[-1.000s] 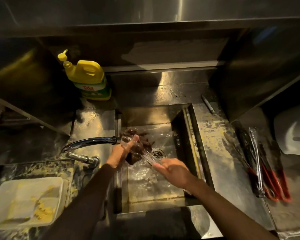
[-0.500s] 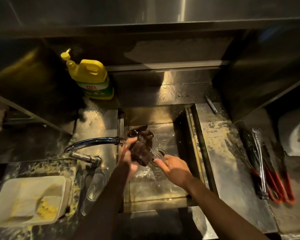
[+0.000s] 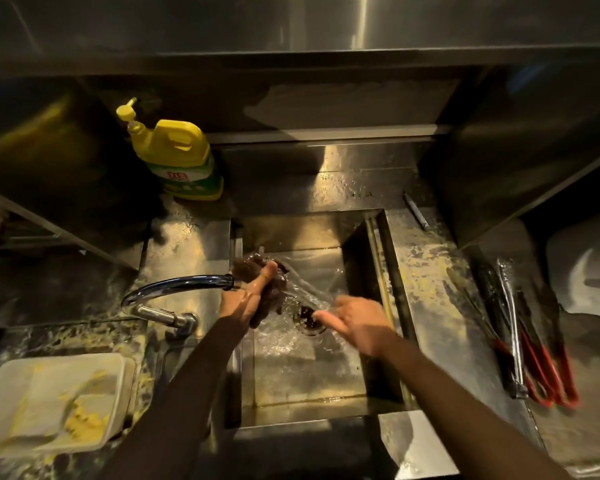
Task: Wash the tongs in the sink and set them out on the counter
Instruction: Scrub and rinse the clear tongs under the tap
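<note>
Left hand [image 3: 250, 303], mine, grips dark cloth [image 3: 252, 267] against tongs [image 3: 307, 289] under running faucet [image 3: 181, 284], over sink [image 3: 309, 375] | right hand [image 3: 357, 323] at tongs' end, grasp blurred, cannot tell | red-handled tongs [image 3: 537, 362] lie on right worktop [image 3: 437, 306]

Dim warm light on steel backsplash [image 3: 326, 174] and shelf [image 3: 291, 26].

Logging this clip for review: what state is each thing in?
Tap: running.
Sink: wet, water splashing.
Tongs in the sink: under the water, blurred.
Cloth: bunched in the left hand.
Right hand: at those tongs, grip blurred.
Soap bottle: upright.
Tongs on the counter: lying flat.
White tray: smeared yellow.
</note>
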A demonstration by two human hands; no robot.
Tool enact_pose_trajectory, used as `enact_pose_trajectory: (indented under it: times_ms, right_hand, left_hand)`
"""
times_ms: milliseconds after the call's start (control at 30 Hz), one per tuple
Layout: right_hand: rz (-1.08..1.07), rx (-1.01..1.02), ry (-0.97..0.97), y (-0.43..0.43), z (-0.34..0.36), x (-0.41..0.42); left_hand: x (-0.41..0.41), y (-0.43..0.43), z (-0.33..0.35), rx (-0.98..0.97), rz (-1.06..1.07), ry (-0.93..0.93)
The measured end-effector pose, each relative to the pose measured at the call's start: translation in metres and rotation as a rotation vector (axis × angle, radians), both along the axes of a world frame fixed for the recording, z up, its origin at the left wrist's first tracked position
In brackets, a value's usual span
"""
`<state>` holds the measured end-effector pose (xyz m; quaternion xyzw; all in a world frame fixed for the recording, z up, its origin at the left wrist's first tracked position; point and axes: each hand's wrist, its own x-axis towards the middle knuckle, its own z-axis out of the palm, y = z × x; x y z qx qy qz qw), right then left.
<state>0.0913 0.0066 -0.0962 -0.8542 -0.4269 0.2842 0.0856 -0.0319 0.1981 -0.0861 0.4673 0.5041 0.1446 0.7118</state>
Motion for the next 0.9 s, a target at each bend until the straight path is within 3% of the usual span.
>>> enact_pose_trajectory:
  times_ms: [133,233,400,533,767,900]
  right_hand:
    - [-0.016,-0.036,-0.117,-0.021,-0.007,0.027]
    - [-0.239,0.09,-0.029,-0.03,-0.007,0.019]
    - [-0.321,0.194,0.017,-0.036,-0.011,0.003]
    - [-0.237,0.182,0.015,-0.041,0.0,0.006]
    - [-0.251,0.31,-0.034,-0.057,0.028,0.023]
    - [-0.252,0.413,0.027,-0.072,0.047,0.031]
  left_hand:
    - [-0.006,0.006,-0.005,0.006,0.051,0.019]
    - [-0.01,0.0,-0.011,0.008,0.016,-0.008]
    - [-0.006,-0.03,-0.012,-0.078,0.079,-0.015]
    - [0.0,-0.054,-0.002,-0.13,0.055,0.005]
    - [0.01,-0.091,0.044,-0.059,-0.029,-0.128]
    - [0.018,-0.115,0.075,-0.109,0.055,-0.179]
